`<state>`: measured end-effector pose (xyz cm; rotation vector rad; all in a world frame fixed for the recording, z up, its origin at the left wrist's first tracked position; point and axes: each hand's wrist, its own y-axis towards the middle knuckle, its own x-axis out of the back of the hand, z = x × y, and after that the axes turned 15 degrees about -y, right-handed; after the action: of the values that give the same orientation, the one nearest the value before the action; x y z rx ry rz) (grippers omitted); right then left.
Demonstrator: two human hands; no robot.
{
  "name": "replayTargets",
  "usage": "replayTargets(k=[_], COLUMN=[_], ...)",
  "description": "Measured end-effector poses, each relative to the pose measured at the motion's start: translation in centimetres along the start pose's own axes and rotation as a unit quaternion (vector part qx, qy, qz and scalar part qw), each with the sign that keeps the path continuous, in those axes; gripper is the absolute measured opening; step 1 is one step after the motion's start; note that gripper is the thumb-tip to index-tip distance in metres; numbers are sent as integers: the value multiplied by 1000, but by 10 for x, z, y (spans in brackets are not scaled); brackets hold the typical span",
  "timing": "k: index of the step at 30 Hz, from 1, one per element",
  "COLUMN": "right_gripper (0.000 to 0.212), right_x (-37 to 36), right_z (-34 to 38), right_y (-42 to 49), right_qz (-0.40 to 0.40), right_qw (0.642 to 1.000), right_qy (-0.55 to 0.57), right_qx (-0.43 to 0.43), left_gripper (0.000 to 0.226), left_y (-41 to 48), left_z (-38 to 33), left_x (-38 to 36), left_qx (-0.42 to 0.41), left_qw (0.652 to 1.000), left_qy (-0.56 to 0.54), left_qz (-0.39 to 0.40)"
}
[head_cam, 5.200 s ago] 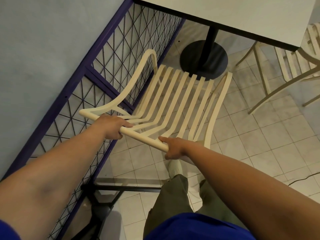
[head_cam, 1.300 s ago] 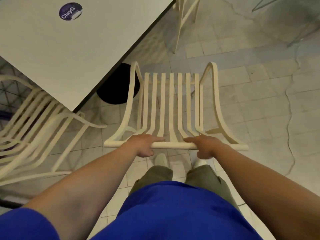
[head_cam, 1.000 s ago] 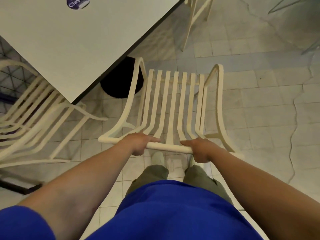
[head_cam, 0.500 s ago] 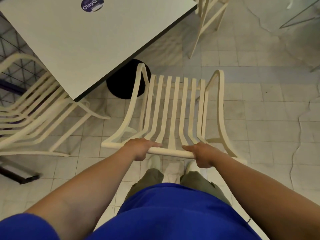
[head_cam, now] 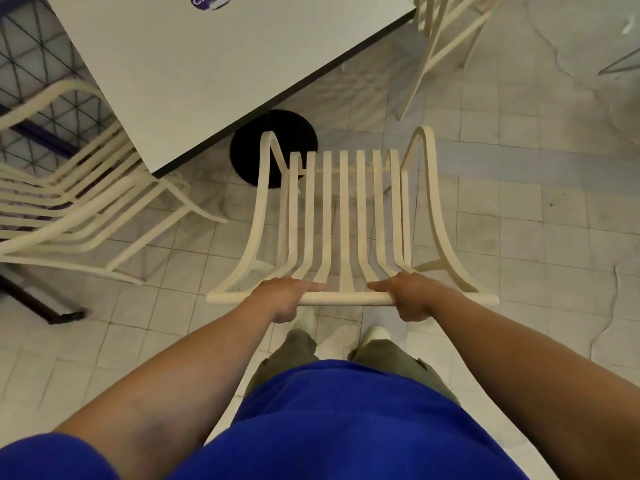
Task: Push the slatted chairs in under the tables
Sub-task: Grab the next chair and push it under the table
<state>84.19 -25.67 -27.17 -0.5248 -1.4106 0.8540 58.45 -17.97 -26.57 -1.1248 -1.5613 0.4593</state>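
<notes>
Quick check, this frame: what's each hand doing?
Left hand: closed on the chair's top rail.
Right hand: closed on the same rail.

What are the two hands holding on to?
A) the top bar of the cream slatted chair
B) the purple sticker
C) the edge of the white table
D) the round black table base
A: the left hand and the right hand are both wrapped around the top bar of the cream slatted chair, which stands apart from the white table.
</notes>
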Motion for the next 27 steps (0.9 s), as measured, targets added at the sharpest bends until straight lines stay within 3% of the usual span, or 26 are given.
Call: replayTargets(k=[11, 27], right_gripper=[78, 81], right_x=[-6, -6], right_z=[-13, -3], right_y=[-3, 0], right_qz=[-6, 11], right_qw=[999, 998], right_qy=[-31, -14], right_qx=[18, -63], left_gripper=[81, 81], left_y=[-10, -1], left_z=[-7, 3], left_x=[-15, -15], left_qx=[7, -40], left_qw=[999, 999], left_qy=[-29, -4], left_qz=[-23, -23])
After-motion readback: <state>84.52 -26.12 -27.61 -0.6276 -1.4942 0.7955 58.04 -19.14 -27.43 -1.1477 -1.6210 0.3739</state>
